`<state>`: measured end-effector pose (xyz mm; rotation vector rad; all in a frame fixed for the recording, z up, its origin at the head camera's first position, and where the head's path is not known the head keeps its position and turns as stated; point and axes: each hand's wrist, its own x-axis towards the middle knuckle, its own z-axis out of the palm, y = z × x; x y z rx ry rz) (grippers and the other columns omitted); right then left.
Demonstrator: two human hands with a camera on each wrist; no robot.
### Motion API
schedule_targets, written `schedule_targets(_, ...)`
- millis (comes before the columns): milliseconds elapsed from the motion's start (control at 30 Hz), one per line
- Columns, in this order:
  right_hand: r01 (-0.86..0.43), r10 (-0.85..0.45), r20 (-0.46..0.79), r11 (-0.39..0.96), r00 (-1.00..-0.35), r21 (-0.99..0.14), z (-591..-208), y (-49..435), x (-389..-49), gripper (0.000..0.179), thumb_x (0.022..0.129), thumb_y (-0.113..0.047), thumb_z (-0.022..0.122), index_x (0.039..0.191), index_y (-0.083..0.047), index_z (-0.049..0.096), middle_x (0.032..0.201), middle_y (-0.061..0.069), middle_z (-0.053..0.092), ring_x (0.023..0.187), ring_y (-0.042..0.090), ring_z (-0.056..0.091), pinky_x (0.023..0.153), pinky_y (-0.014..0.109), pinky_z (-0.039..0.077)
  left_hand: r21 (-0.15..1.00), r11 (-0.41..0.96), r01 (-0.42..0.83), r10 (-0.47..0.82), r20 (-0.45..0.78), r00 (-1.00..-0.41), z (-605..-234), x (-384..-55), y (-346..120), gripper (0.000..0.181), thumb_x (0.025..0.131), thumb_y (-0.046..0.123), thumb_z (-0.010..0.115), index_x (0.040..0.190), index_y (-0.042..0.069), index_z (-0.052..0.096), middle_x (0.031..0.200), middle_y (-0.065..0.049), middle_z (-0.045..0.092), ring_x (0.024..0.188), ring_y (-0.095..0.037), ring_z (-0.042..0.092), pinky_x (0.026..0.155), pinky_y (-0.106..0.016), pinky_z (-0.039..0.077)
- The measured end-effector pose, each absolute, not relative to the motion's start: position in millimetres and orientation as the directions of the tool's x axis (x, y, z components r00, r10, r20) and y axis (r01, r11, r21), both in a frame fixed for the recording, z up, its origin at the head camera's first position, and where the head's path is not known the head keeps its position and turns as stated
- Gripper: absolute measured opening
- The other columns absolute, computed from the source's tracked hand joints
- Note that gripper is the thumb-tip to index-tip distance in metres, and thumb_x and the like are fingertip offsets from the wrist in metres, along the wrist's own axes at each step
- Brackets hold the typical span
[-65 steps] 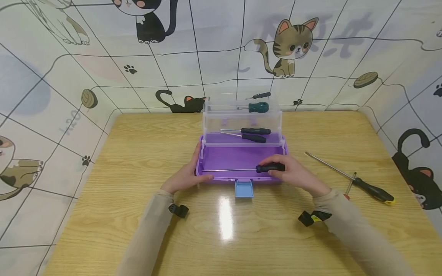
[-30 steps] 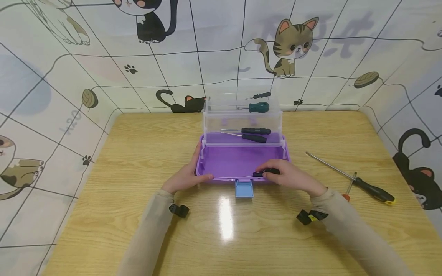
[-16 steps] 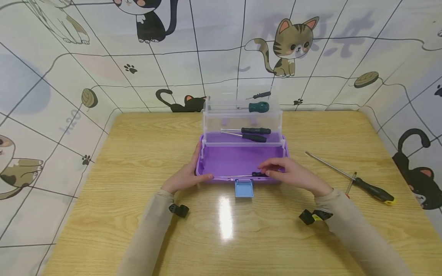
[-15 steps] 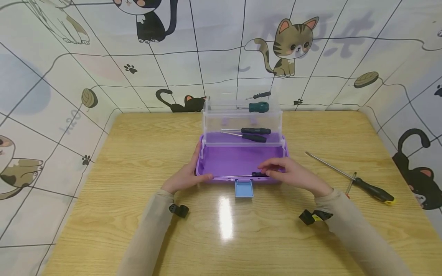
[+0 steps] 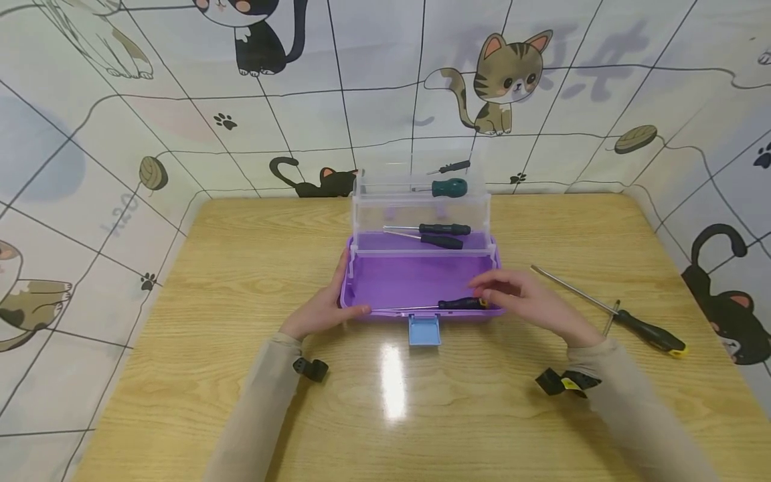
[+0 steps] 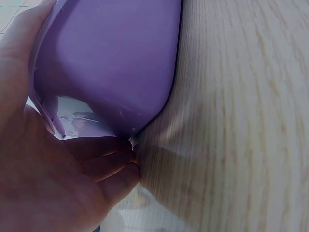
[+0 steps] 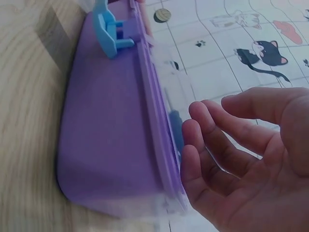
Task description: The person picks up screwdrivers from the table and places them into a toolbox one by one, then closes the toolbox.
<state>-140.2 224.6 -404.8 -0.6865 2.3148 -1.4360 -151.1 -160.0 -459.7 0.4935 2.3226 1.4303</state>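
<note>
A purple toolbox stands open on the table, its blue latch hanging at the front. My left hand grips its left end, thumb over the front rim; in the left wrist view the fingers bend at the lower corner. Along the front wall inside lies a long black-handled screwdriver with a yellow end. Over the box's right front corner hovers my right hand, close to that handle. The right wrist view shows its fingers loosely bent and apart, nothing between them.
Raised clear trays at the back hold two black screwdrivers, a stubby green screwdriver and a small dark one. Right of the box, a large black-and-yellow screwdriver crosses a smaller screwdriver. A cat-print sheet surrounds the table.
My right hand lowered the long screwdriver against the box's front wall, let it go and drew back to the right. The left hand stays on the box.
</note>
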Motion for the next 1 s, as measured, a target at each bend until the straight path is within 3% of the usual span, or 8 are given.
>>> schedule_targets(267, -0.256, -0.511, 0.007, 0.418, -0.859, -0.872, -398.3, 240.1, -135.8, 0.024, 0.100, -0.008, 0.053, 0.120, 0.001, 0.063, 0.114, 0.017, 0.064, 0.101, 0.019, 0.063, 0.083, 0.023, 0.051, 0.899, 0.422, 0.113, 0.477, -0.114, -0.871, -459.2, -151.0, -160.2, 0.116, 0.084, 0.032, 0.076, 0.151, 0.040, -0.018, 0.160, -0.003, -0.010, 0.142, -0.035, 0.017, 0.111, -0.052, 0.022)
schedule_targets(500, -0.243, -0.497, -0.008, 0.438, -0.868, -0.865, -397.7, 250.5, -132.2, 0.027, 0.100, -0.010, 0.053, 0.122, 0.003, 0.061, 0.116, 0.019, 0.064, 0.103, 0.012, 0.061, 0.085, 0.020, 0.049, 0.884, 0.458, 0.095, 0.461, -0.145, -0.875, -457.4, -149.1, -160.2, 0.115, 0.084, 0.032, 0.076, 0.150, 0.042, -0.018, 0.160, -0.010, 0.001, 0.136, -0.040, 0.031, 0.108, -0.053, 0.028)
schedule_targets(800, -0.189, -0.460, -0.040, 0.442, -0.887, -0.877, -399.4, 263.2, -127.2, 0.028, 0.101, -0.011, 0.051, 0.123, 0.004, 0.061, 0.115, 0.021, 0.063, 0.102, 0.011, 0.062, 0.084, 0.020, 0.050, 0.899, 0.427, 0.094, 0.478, -0.137, -0.867, -433.5, -141.6, -154.6, 0.112, 0.086, 0.018, 0.073, 0.153, 0.021, -0.017, 0.159, -0.017, -0.005, 0.137, -0.046, 0.024, 0.108, -0.057, 0.024)
schedule_targets(1000, -0.142, -0.394, -0.080, 0.502, -0.915, -0.853, -402.9, 275.3, -119.8, 0.031, 0.102, -0.016, 0.052, 0.125, 0.001, 0.060, 0.116, 0.019, 0.063, 0.101, 0.011, 0.062, 0.083, 0.018, 0.049, 0.886, 0.450, 0.108, 0.465, -0.130, -0.876, -449.6, -146.2, -157.6, 0.114, 0.086, 0.026, 0.074, 0.152, 0.035, -0.018, 0.160, -0.009, -0.004, 0.138, -0.041, 0.024, 0.109, -0.054, 0.026)
